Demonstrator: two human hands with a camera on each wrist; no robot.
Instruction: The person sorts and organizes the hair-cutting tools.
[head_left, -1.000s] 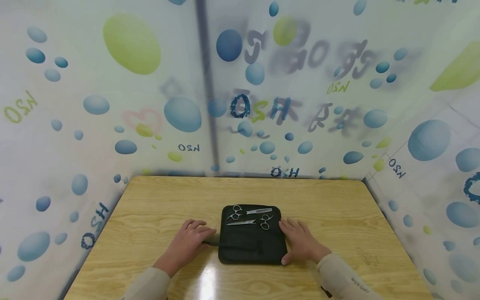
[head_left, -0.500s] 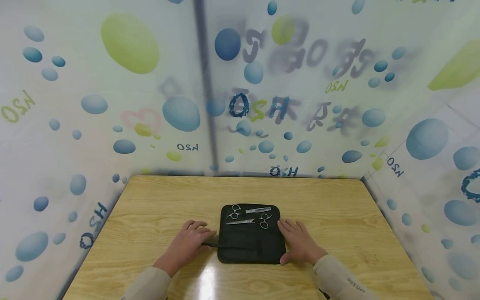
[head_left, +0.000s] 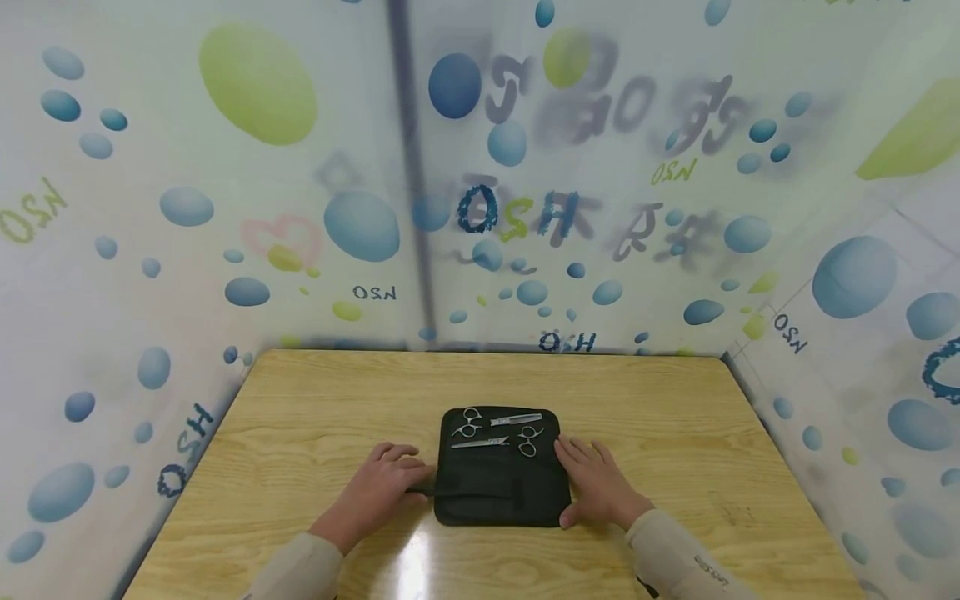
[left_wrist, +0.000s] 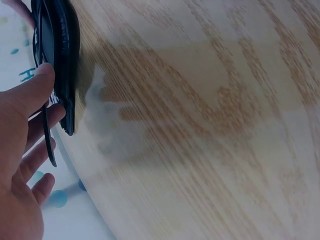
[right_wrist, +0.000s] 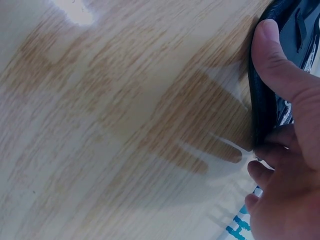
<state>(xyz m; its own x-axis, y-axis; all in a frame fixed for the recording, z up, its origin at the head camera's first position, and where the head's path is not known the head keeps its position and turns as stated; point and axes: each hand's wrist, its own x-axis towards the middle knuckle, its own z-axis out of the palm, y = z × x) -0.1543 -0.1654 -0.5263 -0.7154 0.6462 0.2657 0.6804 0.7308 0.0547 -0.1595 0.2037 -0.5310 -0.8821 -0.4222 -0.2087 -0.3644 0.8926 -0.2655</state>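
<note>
A black scissors case [head_left: 480, 475] with rounded corners lies flat on the wooden table. Two pairs of silver hairdressing scissors lie in its far half: one pair has its finger rings [head_left: 469, 423] at the left, the other has its rings [head_left: 528, 442] at the right. From the case's left side a thin black strap [left_wrist: 49, 131] runs out to my left hand [head_left: 386, 481], which pinches it between thumb and fingers. My right hand [head_left: 600, 483] rests against the case's right edge, thumb [right_wrist: 272, 55] on the near corner and fingers further up the side.
The wooden table [head_left: 337, 392] carries the case near its middle, with bare wood around it. Behind and at both sides hang white sheets [head_left: 300, 192] printed with blue and green spots and letters. A light glare [head_left: 414, 558] falls on the table's near part.
The left hand has shifted slightly towards the case, still pinching the strap. The right hand and the case keep their places; the view has moved a little.
</note>
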